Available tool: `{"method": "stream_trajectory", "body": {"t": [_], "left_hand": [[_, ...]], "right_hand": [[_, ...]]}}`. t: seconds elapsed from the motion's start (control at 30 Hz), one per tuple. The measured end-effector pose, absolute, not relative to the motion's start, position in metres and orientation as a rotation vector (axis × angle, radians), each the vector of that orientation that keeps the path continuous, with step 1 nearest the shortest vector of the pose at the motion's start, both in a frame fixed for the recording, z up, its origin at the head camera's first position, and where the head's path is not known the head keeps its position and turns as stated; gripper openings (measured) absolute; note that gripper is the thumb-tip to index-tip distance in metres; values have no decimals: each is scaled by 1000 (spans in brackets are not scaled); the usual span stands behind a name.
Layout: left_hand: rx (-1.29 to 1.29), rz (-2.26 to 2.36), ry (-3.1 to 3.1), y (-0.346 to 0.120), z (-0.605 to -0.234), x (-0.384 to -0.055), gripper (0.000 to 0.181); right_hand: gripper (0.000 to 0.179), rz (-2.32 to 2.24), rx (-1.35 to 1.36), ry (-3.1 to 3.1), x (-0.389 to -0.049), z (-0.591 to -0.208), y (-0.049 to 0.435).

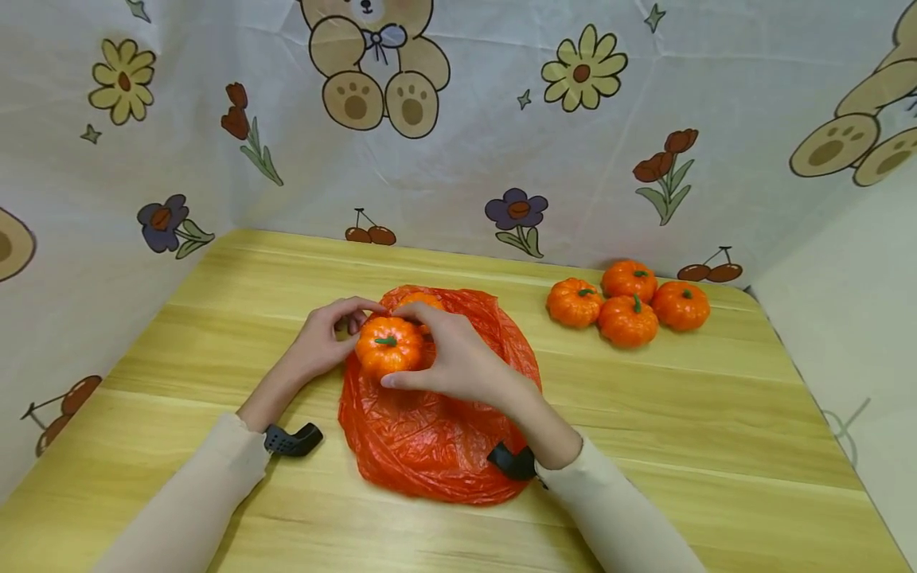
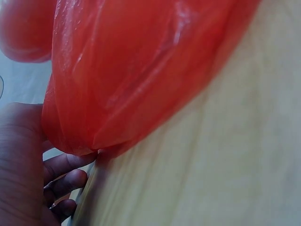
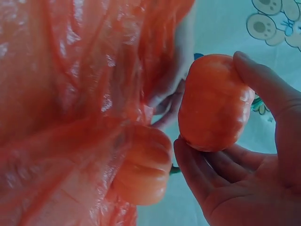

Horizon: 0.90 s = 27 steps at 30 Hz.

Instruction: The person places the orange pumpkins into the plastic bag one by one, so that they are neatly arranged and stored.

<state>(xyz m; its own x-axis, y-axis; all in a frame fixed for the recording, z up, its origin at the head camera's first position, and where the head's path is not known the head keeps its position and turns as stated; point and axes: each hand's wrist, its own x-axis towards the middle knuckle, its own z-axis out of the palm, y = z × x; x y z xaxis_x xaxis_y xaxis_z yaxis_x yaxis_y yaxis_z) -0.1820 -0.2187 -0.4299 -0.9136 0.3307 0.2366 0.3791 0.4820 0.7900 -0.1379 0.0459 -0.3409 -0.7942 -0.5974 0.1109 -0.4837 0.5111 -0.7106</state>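
Note:
My right hand (image 1: 462, 354) grips a small orange pumpkin (image 1: 380, 362) with a green stem between thumb and fingers, over a red plastic bag (image 1: 430, 454). The right wrist view shows this held pumpkin (image 3: 214, 103) side-on, apart from the bag. Behind it, a second pumpkin (image 3: 146, 169) lies at the bag's far part, partly covered by the film. My left hand (image 1: 318, 342) pinches the bag's left edge; in the left wrist view its fingers (image 2: 66, 165) curl at the red film.
Several more orange pumpkins (image 1: 628, 321) stand grouped at the back right of the wooden table (image 1: 666, 414). A patterned cloth (image 1: 458, 167) hangs behind the table and along its left side. Black wrist cameras (image 1: 292, 440) sit at both cuffs.

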Motion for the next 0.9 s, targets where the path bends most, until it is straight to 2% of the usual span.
{"method": "stream_trajectory", "body": {"t": [0.2,0.47,0.9], "left_hand": [[-635,-1411,-2669,-219,-429,-182,51],[-642,-1398,-2665,-218,-429,-181,41],[-658,-1406,-2658,-219,-428,-181,39]], "right_hand": [[83,-1025,-951,2648,-136,-349,40],[80,-934,-1028,2690,-134,-359,33],[78,-836,-1153,2753,-132,-368,26]]}}
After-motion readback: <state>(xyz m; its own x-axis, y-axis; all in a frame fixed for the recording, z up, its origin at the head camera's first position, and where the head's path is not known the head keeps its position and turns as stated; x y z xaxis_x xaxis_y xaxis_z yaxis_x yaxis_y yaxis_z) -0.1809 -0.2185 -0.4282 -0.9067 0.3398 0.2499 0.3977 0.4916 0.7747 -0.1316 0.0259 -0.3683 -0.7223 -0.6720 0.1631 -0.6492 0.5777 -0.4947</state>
